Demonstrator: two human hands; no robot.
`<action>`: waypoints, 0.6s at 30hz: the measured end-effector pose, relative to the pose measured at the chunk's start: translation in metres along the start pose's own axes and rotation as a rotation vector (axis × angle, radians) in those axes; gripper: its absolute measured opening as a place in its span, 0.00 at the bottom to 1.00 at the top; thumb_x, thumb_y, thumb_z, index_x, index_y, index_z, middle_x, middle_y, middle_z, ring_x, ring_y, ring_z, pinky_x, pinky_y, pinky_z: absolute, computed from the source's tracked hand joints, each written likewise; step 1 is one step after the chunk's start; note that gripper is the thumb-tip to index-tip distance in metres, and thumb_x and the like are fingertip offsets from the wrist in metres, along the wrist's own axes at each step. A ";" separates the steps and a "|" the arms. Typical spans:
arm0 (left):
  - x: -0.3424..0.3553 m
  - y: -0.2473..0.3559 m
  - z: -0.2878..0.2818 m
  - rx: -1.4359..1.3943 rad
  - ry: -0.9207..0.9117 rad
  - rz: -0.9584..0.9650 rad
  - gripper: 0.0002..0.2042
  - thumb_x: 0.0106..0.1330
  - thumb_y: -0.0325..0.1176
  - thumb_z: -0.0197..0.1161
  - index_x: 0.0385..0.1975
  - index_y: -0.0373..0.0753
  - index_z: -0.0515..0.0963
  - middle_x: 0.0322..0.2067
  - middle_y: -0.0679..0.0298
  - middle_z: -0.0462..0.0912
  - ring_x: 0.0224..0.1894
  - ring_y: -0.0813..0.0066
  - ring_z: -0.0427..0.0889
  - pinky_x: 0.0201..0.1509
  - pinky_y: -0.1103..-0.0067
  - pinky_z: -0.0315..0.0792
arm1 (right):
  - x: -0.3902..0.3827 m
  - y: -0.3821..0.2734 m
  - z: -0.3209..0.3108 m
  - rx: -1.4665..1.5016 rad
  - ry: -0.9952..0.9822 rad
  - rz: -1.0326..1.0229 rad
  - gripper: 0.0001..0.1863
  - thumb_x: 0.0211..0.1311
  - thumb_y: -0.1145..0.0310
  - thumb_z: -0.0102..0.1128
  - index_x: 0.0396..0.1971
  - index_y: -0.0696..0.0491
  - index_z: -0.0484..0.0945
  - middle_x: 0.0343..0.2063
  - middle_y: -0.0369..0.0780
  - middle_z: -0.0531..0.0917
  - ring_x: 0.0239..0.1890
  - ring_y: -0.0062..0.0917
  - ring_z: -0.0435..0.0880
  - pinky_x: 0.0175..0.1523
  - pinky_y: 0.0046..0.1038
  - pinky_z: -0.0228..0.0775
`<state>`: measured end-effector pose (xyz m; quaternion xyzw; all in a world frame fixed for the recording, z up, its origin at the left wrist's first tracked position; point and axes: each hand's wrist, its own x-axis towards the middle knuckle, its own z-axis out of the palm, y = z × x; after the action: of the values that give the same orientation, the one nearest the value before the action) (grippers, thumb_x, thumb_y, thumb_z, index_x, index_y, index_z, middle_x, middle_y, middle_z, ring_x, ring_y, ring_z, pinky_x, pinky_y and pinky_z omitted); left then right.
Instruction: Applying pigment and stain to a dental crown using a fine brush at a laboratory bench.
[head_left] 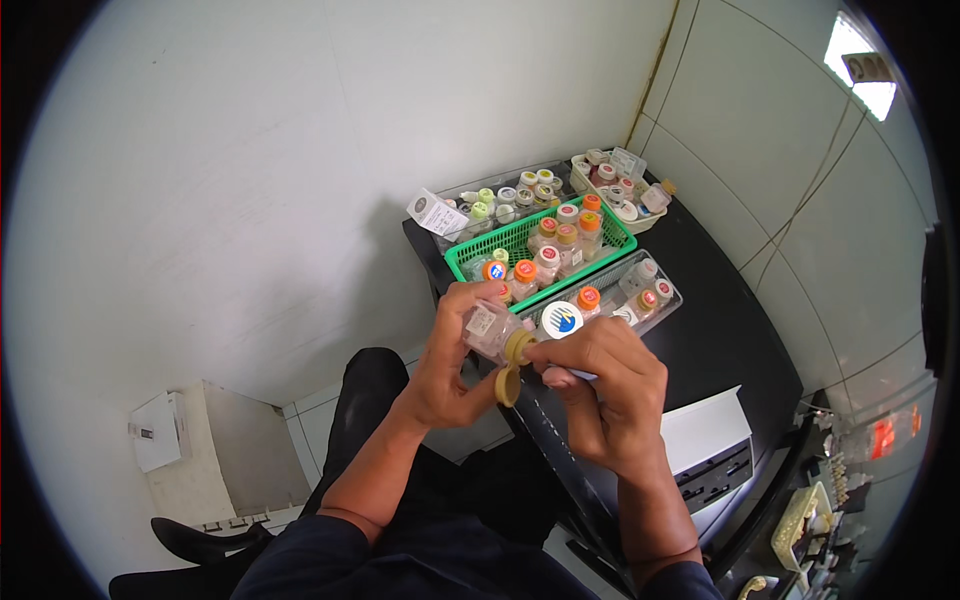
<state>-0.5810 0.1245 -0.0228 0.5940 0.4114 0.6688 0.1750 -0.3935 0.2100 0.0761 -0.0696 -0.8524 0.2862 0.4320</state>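
My left hand (440,365) is wrapped round a clear plastic bottle (490,330) with a white label, tilted so that its mouth points to the lower right. At that mouth is a tan collar, and the tan flip cap (507,386) hangs open beside my left thumb. My right hand (605,385) is closed in a pinch, its fingertips right at the bottle's mouth. A pale sliver shows under the right fingers, but what they hold is too hidden to name. Just beyond the hands stands a jar with a white lid (562,320) bearing a blue hand-shaped print.
On the black table (735,335) stand a green basket (590,262) of bottles with orange and tan caps, a grey basket (668,312) and a cream basket (655,218) of jars. A white device (705,430) lies near my right forearm. Walls close in on the left and right.
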 end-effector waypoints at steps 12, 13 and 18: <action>0.005 -0.009 0.002 0.016 -0.032 0.193 0.28 0.65 0.10 0.62 0.64 0.36 0.66 0.60 0.52 0.73 0.68 0.56 0.79 0.70 0.64 0.75 | 0.002 -0.005 -0.010 0.024 -0.002 0.031 0.08 0.58 0.76 0.75 0.38 0.53 0.89 0.30 0.36 0.87 0.32 0.31 0.83 0.41 0.34 0.69; 0.002 -0.010 0.003 -0.027 -0.022 0.151 0.26 0.65 0.11 0.63 0.62 0.36 0.66 0.58 0.52 0.74 0.65 0.57 0.80 0.69 0.65 0.75 | 0.002 -0.005 -0.008 -0.055 0.025 -0.018 0.08 0.57 0.76 0.75 0.38 0.53 0.89 0.29 0.36 0.87 0.31 0.31 0.83 0.41 0.34 0.68; -0.007 -0.010 -0.003 0.075 0.046 0.047 0.27 0.65 0.13 0.65 0.62 0.37 0.65 0.57 0.52 0.76 0.61 0.60 0.81 0.67 0.67 0.74 | 0.006 -0.006 -0.001 -0.201 0.005 -0.158 0.09 0.56 0.77 0.75 0.37 0.54 0.89 0.28 0.37 0.86 0.31 0.31 0.83 0.41 0.33 0.68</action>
<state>-0.5848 0.1247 -0.0351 0.5942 0.4261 0.6702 0.1275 -0.3957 0.2074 0.0843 -0.0459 -0.8785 0.1640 0.4463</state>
